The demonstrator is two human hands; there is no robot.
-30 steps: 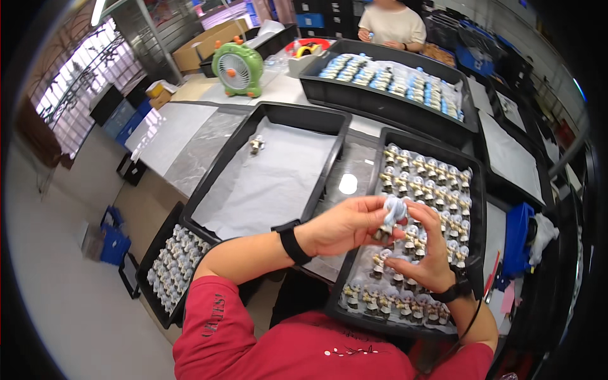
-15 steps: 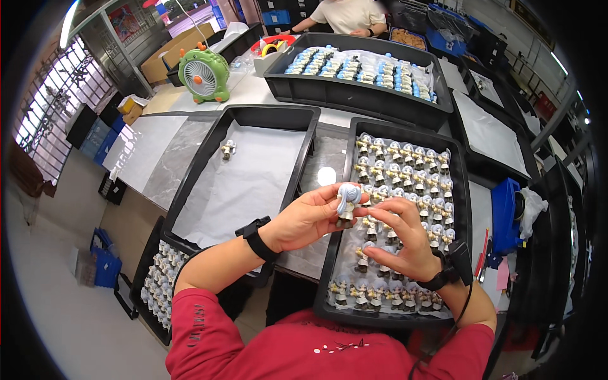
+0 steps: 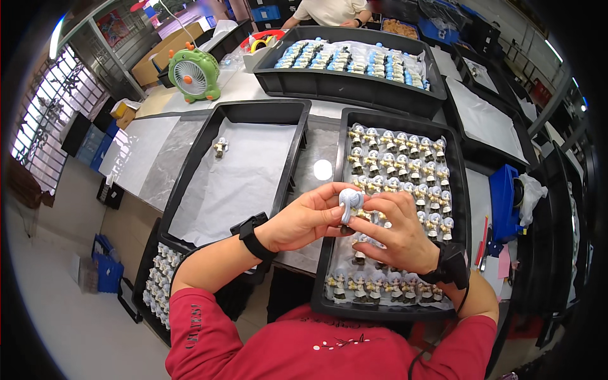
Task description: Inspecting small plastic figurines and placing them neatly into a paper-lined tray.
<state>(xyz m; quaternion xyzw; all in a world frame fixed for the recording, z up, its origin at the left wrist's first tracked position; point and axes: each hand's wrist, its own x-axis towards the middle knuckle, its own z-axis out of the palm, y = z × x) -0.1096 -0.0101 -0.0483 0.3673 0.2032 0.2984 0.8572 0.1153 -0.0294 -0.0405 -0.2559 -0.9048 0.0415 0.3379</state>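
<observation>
A small figurine (image 3: 350, 201) with pale blue hair is held up above the gap between two black trays, its long-haired back toward me. My left hand (image 3: 309, 219) grips it between thumb and fingers. From the other side my right hand (image 3: 405, 235) closes its fingertips on it, near the head and side. Below the right hand, rows of similar figurines (image 3: 399, 166) stand in the right tray (image 3: 460, 190), some hidden by that hand. In the paper-lined left tray (image 3: 190, 176), a single figurine (image 3: 220, 147) lies near the far left corner.
Behind the trays stands a larger black tray (image 3: 348, 90) of blue-and-white figurines. A green fan (image 3: 193, 73) is at the far left. To the right is a blue bin (image 3: 505, 202). Another filled tray (image 3: 163, 282) sits low at the left. A person (image 3: 332, 11) is across the table.
My right hand has moved in, its fingers now on the figurine. The figurine is turned and tipped, showing more of its hair. The whole view has shifted slightly.
</observation>
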